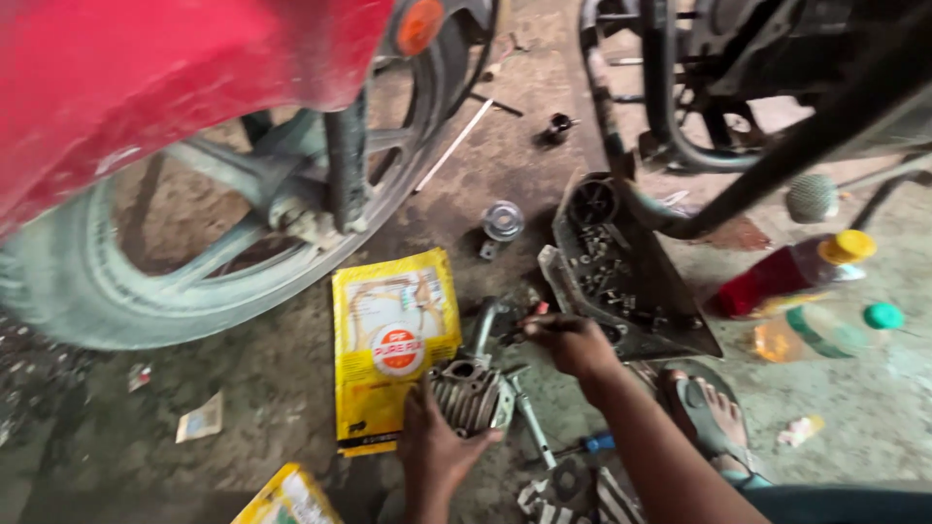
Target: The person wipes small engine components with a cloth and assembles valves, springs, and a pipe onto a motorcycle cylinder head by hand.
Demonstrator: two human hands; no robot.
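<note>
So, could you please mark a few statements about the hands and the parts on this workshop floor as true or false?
1. The left hand grips a finned engine cylinder. True.
2. The right hand rests flat on the floor. False: it holds a small tool over the cylinder.
3. A yellow packet lies left of the cylinder. True.
4. The tray of bolts is empty. False: it holds many bolts.

Motorcycle repair workshop: wheel (175,243), parts tray (621,281), oily floor (272,388)
</note>
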